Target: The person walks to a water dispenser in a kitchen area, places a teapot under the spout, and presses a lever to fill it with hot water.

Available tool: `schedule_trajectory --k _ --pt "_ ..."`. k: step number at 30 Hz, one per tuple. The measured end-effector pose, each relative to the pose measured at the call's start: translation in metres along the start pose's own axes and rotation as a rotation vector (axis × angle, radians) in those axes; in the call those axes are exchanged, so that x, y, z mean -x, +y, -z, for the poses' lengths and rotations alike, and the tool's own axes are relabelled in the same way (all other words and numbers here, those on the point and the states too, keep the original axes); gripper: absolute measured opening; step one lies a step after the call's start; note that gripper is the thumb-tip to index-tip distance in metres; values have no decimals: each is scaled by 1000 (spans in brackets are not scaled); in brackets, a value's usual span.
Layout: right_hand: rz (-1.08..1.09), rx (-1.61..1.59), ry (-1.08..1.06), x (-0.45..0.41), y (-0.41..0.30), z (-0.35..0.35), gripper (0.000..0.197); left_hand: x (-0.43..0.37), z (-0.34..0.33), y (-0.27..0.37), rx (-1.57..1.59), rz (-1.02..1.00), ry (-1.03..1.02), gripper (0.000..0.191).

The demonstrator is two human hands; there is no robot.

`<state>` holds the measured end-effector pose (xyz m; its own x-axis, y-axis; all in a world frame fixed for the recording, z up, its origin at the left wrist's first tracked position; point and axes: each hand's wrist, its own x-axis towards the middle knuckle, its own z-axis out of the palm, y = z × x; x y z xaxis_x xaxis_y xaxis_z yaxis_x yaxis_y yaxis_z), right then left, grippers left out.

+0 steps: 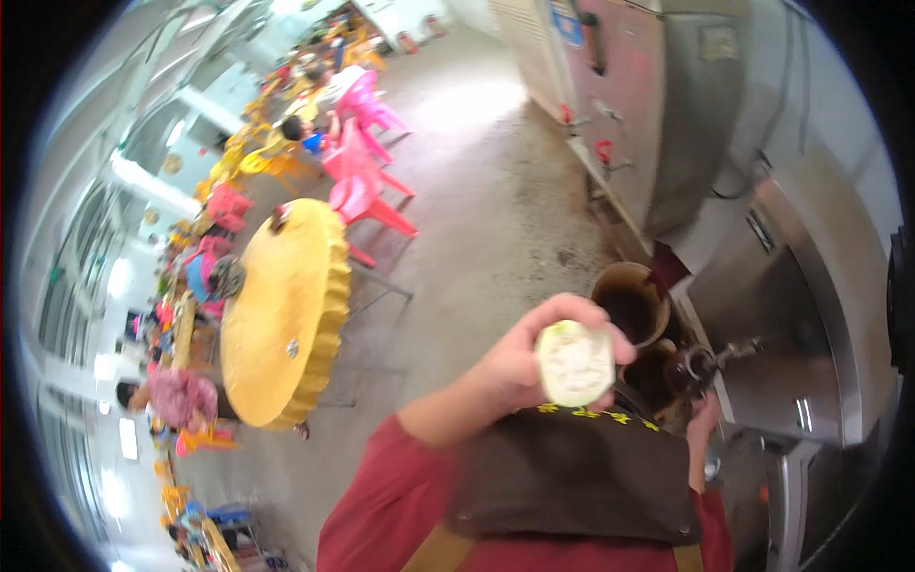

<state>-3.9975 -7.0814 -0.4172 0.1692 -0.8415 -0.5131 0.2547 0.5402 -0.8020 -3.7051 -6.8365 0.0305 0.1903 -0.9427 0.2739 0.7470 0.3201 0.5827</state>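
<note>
My left hand [525,357] holds up a cut piece of a pale green-skinned fruit or vegetable [575,363], its white, seeded cut face turned to the camera. Its fingers wrap around the sides. To the right, lower down and partly hidden by the dark brown apron [579,472], my right hand [704,415] is beside a dark, rounded object with a metal part [695,368]. The blur does not settle whether that hand grips it. A round bucket with dark contents [632,300] stands just beyond my left hand, and a second dark container [650,375] is partly hidden nearer me.
Stainless steel equipment [772,322] lines the right side, with a metal cabinet with red-handled valves [615,107] farther up. At left stands a yellow-covered round table [286,307], with pink plastic chairs [361,193] beyond. A person in a pink patterned top [182,400] is near the table.
</note>
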Motion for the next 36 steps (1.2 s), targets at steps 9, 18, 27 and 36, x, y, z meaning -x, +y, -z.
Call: schedule_trajectory --k 9,18,27,36 --pt "42 90 117 26 -20 -41 16 6 18 -6 96 -105 -148 55" --pt "11 31 121 30 -17 -31 21 0 9 -4 133 -33 -167 54" --pt "20 25 115 25 -16 -29 24 -2 10 -7 122 -30 -144 56" --pt "4 51 134 30 -22 -32 27 -4 10 -11 113 -31 -129 55"
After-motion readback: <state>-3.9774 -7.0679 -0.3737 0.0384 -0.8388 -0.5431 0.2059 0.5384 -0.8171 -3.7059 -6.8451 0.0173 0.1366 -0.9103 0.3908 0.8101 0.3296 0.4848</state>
